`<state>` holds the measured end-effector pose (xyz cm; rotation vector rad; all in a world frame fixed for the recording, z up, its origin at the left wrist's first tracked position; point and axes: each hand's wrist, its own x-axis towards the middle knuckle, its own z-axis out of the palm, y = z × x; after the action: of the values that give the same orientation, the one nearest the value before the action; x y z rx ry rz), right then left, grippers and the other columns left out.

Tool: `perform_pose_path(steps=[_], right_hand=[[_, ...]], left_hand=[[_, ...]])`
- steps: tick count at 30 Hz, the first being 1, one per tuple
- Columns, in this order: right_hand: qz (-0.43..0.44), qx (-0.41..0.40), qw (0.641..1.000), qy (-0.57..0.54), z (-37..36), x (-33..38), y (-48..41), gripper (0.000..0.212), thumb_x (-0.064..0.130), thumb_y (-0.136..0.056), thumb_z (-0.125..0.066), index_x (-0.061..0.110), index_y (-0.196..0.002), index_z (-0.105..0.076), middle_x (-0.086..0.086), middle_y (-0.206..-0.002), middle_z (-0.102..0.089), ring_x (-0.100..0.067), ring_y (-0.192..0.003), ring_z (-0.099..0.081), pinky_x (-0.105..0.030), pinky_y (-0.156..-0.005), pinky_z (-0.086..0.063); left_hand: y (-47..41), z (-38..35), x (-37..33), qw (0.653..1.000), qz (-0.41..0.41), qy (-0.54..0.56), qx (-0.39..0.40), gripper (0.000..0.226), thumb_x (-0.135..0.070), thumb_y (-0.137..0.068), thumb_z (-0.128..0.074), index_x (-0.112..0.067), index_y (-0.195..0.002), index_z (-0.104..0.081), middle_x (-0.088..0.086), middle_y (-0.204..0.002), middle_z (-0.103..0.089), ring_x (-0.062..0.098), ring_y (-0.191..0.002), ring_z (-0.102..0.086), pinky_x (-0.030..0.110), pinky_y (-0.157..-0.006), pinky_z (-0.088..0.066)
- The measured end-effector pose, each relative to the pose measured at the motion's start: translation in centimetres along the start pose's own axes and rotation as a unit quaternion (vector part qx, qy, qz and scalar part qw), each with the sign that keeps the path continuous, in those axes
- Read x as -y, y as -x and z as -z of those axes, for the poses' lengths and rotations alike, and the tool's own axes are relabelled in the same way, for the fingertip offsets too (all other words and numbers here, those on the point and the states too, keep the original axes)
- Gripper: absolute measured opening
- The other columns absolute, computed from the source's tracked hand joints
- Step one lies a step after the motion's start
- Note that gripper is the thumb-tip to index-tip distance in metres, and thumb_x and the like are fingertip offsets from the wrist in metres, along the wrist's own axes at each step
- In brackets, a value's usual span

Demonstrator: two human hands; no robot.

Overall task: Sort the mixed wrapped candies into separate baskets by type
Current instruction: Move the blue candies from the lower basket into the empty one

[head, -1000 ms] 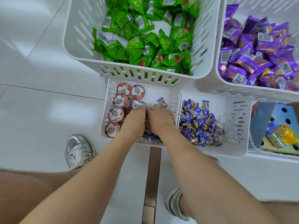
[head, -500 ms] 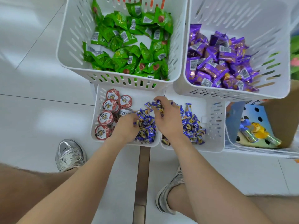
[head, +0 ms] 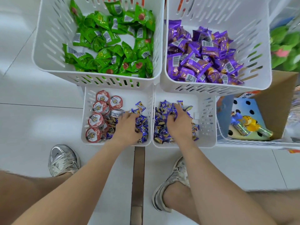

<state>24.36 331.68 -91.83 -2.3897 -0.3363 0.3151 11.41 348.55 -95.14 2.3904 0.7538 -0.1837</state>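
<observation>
I'm partway through clearing the mixed basket [head: 86,114] at lower centre-left of the frame, which holds red-lidded cups [head: 99,106] on its left side and a heap of small blue candies [head: 142,125] on its right. My left hand [head: 128,127] lies on that heap with the fingers reaching toward the cups. My right hand [head: 177,122] is down in the blue pile [head: 162,114] in the neighbouring basket [head: 206,120], where this kind belongs.

The fingertips of both hands are buried among wrappers, so I cannot tell whether either grip is closed on candy or just resting apart on top.

The next move, as I judge it, is to gather a handful of blue ones with my left hand and carry it over the shared wall, without dragging a cup along.

There are four white baskets. I count five cups lid-up and one tipped on its side, and others may be hidden underneath. The blue candies, the green candies [head: 107,51] at upper left and the purple candies [head: 199,57] at upper right are each too many to count.
</observation>
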Motion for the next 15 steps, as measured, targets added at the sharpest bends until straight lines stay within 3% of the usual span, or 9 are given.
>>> perform_pose_path(steps=[2, 3, 6, 8, 11, 15], right_hand=[[0.020, -0.044, 0.998, 0.046, -0.8, 0.2, 0.3, 0.051, 0.017, -0.098, -0.048, 0.020, -0.149, -0.053, -0.011, -0.130, -0.067, -0.030, -0.119, -0.062, -0.040, -0.090, -0.054], [0.023, -0.060, 0.997, 0.046, -1.1, 0.4, 0.6, 0.047, 0.013, -0.099, -0.049, 0.017, -0.145, -0.058, -0.009, -0.137, -0.064, -0.028, -0.125, -0.059, -0.037, -0.093, -0.051], [0.097, -0.056, 0.993, 0.027, -1.5, 0.4, 1.0, 0.042, 0.005, -0.096, -0.049, 0.014, -0.134, -0.067, -0.006, -0.134, -0.065, -0.022, -0.117, -0.062, -0.025, -0.087, -0.043], [0.138, -0.052, 0.989, 0.020, -1.7, -0.1, 1.2, 0.042, 0.008, -0.094, -0.045, 0.012, -0.127, -0.071, -0.006, -0.130, -0.067, -0.022, -0.112, -0.066, -0.028, -0.089, -0.049], [0.124, -0.085, 0.989, 0.001, -2.3, -0.2, 1.1, 0.046, 0.016, -0.089, -0.038, 0.010, -0.113, -0.077, -0.007, -0.116, -0.073, -0.022, -0.100, -0.069, -0.030, -0.083, -0.054], [0.116, -0.093, 0.988, -0.038, -2.9, 0.3, 0.6, 0.041, 0.014, -0.087, -0.040, 0.009, -0.097, -0.079, -0.005, -0.092, -0.076, -0.022, -0.081, -0.068, -0.028, -0.074, -0.052]], left_hand=[[-0.9, 0.5, -0.2, 0.999, -0.031, -0.025, 0.014, 0.101, -0.041, -0.067, -0.085, -0.021, -0.153, -0.036, 0.008, -0.152, -0.036, 0.038, -0.144, -0.027, 0.051, -0.116, -0.031], [-1.4, 0.8, -0.4, 0.997, -0.051, -0.045, 0.029, 0.113, -0.046, -0.062, -0.088, -0.022, -0.156, -0.030, 0.008, -0.159, -0.028, 0.038, -0.147, -0.023, 0.053, -0.119, -0.028], [-3.1, 1.7, -1.0, 0.987, -0.072, -0.110, 0.088, 0.140, -0.054, -0.055, -0.094, -0.024, -0.162, -0.008, 0.006, -0.170, 0.002, 0.035, -0.155, -0.004, 0.056, -0.121, -0.019], [-4.5, 1.5, -0.8, 0.984, -0.068, -0.119, 0.118, 0.151, -0.059, -0.050, -0.095, -0.028, -0.163, 0.001, 0.003, -0.170, 0.011, 0.034, -0.156, 0.002, 0.059, -0.122, -0.019], [-5.5, 0.3, 0.0, 0.986, -0.082, -0.085, 0.121, 0.150, -0.072, -0.038, -0.086, -0.035, -0.160, -0.006, -0.002, -0.167, -0.008, 0.038, -0.152, -0.014, 0.060, -0.118, -0.030], [-4.8, -1.0, 0.4, 0.986, -0.096, -0.095, 0.102, 0.102, -0.059, -0.059, -0.080, -0.033, -0.147, -0.035, 0.001, -0.141, -0.039, 0.033, -0.129, -0.041, 0.052, -0.103, -0.046]])
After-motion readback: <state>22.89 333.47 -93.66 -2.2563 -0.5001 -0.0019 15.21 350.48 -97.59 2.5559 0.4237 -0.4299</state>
